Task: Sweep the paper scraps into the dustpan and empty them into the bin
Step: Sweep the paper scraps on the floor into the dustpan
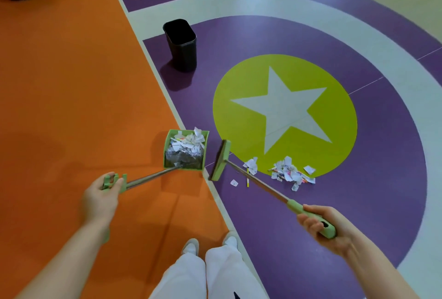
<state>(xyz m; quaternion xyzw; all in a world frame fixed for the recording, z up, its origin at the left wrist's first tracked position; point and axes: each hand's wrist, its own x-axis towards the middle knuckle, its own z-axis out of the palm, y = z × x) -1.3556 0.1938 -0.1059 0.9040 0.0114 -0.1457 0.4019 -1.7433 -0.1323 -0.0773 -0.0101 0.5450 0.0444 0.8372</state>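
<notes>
The person stands with white shoes (191, 246) on the seam where the orange floor (71, 95) meets the purple floor (358, 179). The left hand (101, 197) curls its fingers round the green grip at the near end of the dustpan (185, 149), whose metal handle runs up and to the right from the hand to the green pan. The pan sits over the orange floor just beside the seam, mouth facing away from the person, and is piled with white paper scraps (189, 142) behind a comb of grey teeth.

The right hand (320, 225) wraps round the green grip of the broom (221, 160). Its long shaft slants up and to the left from that hand, and the narrow green head lies just right of the pan, its long side running roughly away from the person. Whether head and pan touch I cannot tell.

To the right of the shaft a loose heap of scraps (290, 174), white with bits of orange, pink and yellow, lies at the lower edge of a lime-green circle (239, 88) bearing a pale star (284, 107). A few strays (250, 167) lie near the shaft.

A black wastebasket (181, 45) stands upright on the purple, well beyond the pan, near the seam. No writing is legible anywhere.
</notes>
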